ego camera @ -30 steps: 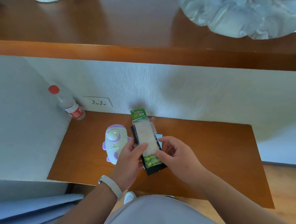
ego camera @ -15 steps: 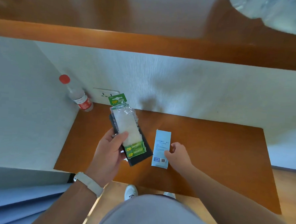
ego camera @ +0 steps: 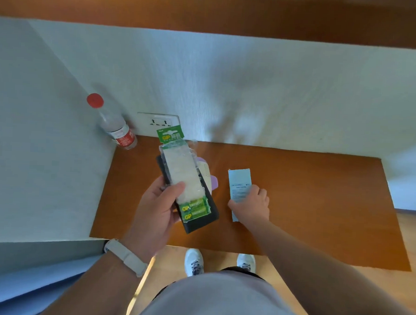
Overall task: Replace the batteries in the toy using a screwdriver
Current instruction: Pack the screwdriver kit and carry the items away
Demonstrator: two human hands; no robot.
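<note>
Left hand [ego camera: 158,210] grips green-labelled blister pack of batteries [ego camera: 182,175] atop flat black case [ego camera: 198,223], likely freeing right hand [ego camera: 251,203] — bent fingers [ego camera: 260,191] on pale blue paper slip [ego camera: 239,180], pinch or press unclear — white-and-purple plastic toy [ego camera: 207,173] lies on brown worktop [ego camera: 308,198] behind the pack.

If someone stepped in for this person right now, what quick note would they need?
Left hand: grips the battery pack stacked on a black case.
Right hand: on the paper slip lying on the table; whether it pinches it is unclear.
Toy: behind the pack, mostly hidden.
Done: no step on the toy shows.
Left: take batteries out of the pack, unscrew the toy, swap them.
</note>
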